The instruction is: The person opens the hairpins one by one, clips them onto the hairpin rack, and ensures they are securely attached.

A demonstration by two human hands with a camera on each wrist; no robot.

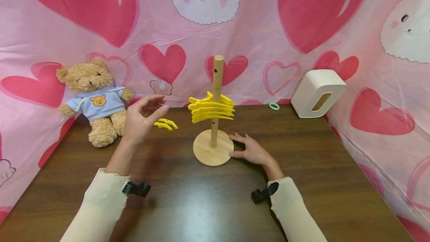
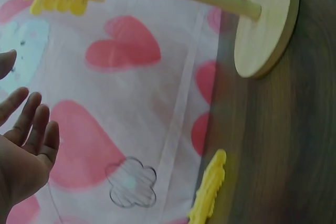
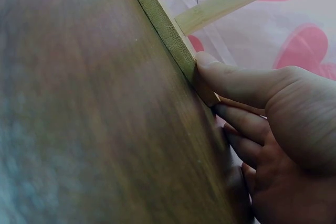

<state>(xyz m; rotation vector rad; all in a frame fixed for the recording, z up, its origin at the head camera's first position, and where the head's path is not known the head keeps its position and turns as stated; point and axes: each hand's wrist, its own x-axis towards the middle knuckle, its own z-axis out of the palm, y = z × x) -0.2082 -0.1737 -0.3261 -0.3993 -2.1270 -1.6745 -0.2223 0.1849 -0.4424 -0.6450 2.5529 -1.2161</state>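
A wooden stand with an upright pole (image 1: 217,79) and a round base (image 1: 205,151) stands mid-table. Several long, curved yellow hair clips (image 1: 211,111) are clustered around the pole, one above another. My right hand (image 1: 250,149) holds the base's right edge, its thumb (image 3: 231,80) on the rim and its fingers along the edge. Raised to the left of the stand, my left hand (image 1: 142,117) holds nothing; its fingers are spread and slightly bent. More yellow hair clips (image 1: 166,124) lie on the table just beyond it, one showing lower in the left wrist view (image 2: 210,190).
A teddy bear (image 1: 97,102) in a blue top sits at the back left. At the back right stands a white box (image 1: 319,92) with a slot, and a small green ring (image 1: 274,106) lies nearby. A pink heart-patterned cloth (image 1: 258,29) hangs behind the brown table (image 1: 201,204).
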